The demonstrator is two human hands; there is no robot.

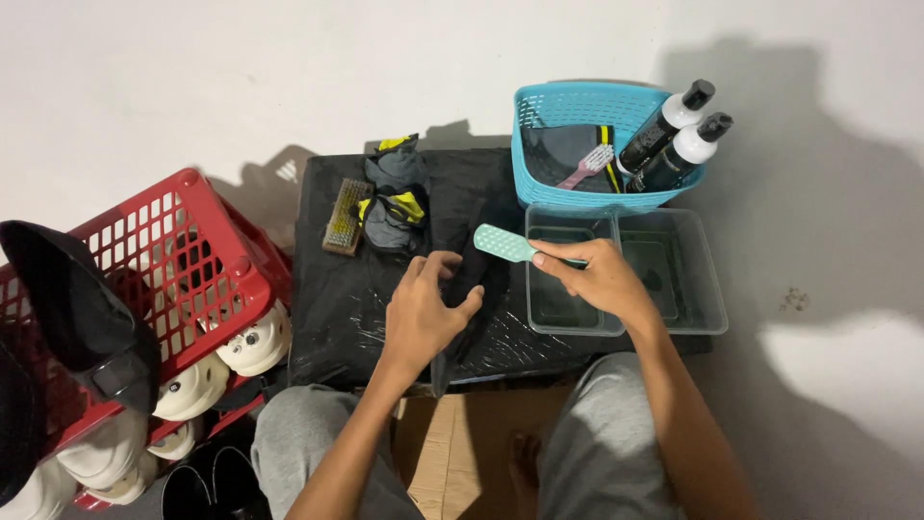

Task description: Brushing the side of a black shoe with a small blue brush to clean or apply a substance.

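Observation:
My left hand point(423, 313) presses down on a long black shoe insole point(472, 260) that lies on the black plastic-covered work surface point(332, 299). My right hand point(602, 279) grips a mint-green brush point(505, 243) by its handle, with the brush head pointing left over the insole's upper part. The right hand hovers over the left one of two clear plastic tubs point(563, 318), which hold dark water.
A blue basket point(539, 106) at the back holds two white-and-black bottles point(674, 135), a pink toothbrush and a dark cloth. A wooden brush point(346, 217) and grey-yellow insoles point(395, 197) lie at the back left. A red crate point(178, 260) with white shoes stands left.

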